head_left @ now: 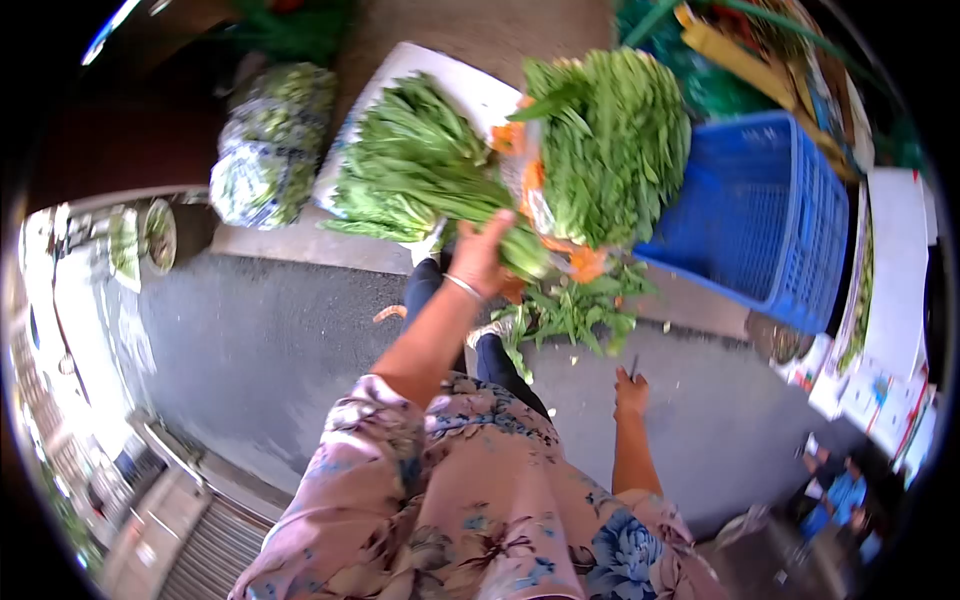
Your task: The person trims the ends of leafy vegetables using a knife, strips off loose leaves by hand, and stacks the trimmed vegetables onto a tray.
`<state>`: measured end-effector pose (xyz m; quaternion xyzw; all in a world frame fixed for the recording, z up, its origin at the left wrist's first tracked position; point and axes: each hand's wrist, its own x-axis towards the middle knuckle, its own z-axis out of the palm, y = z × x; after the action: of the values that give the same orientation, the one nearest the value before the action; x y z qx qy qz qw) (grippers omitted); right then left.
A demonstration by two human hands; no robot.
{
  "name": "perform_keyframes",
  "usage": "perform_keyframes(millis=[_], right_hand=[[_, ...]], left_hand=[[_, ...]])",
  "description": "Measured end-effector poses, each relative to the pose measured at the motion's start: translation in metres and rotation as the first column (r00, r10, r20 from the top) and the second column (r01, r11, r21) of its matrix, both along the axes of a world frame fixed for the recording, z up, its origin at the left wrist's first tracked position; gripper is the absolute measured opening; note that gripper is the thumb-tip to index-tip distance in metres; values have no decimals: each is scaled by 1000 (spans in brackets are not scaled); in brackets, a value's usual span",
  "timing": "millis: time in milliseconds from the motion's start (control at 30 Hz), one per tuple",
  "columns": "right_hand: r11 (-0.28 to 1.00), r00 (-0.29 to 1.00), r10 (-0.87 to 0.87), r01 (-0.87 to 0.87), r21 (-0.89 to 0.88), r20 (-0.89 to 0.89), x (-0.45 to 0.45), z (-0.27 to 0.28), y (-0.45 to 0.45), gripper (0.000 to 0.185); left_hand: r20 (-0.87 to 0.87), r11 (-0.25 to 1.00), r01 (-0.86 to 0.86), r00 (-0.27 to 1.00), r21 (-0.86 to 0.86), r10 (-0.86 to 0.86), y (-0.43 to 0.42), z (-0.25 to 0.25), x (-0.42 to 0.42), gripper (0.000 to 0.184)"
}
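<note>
My left hand (482, 255), with a white bracelet at the wrist, is closed around the pale stem end of a leafy lettuce head (522, 250). Its leaves reach left over a pile of long-leaved lettuce (405, 150) on a white foam board (475, 85). Lower right, my right hand (631, 393) grips a small thin knife (634, 366), its point upward. To the right of my left hand stands a big stack of lettuce (610, 145) with orange-and-clear plastic wrapping (585, 262) at its edge. Loose trimmed leaves (580, 312) lie on the ground below.
A blue plastic crate (765, 215) stands right of the stack. Left of the board lies a plastic-wrapped vegetable bundle (275, 145). White boxes (890, 280) line the far right. My shoes are beside the loose leaves. Another person (845, 495) appears at lower right.
</note>
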<state>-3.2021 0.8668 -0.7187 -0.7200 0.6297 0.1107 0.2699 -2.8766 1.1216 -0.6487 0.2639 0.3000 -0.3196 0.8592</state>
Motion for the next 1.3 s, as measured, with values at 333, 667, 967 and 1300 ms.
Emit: perform_keyframes(millis=[333,667,967,1300], right_hand=[[837,960,-264,182,516,89,148,-19,95,29],[752,456,-646,514,411,612,239,-129,6,32],[632,573,-749,467,618,332,254,-147,-61,41],[656,699,-585,110,746,411,235,-150,-82,62]], left_hand=[[-418,621,337,908,707,-16,103,-186,135,107],[-273,533,691,701,489,-659,-34,-195,72,37],[-199,471,643,694,604,-692,-103,-200,12,47],[-149,396,671,602,627,-785,-88,-191,6,44]])
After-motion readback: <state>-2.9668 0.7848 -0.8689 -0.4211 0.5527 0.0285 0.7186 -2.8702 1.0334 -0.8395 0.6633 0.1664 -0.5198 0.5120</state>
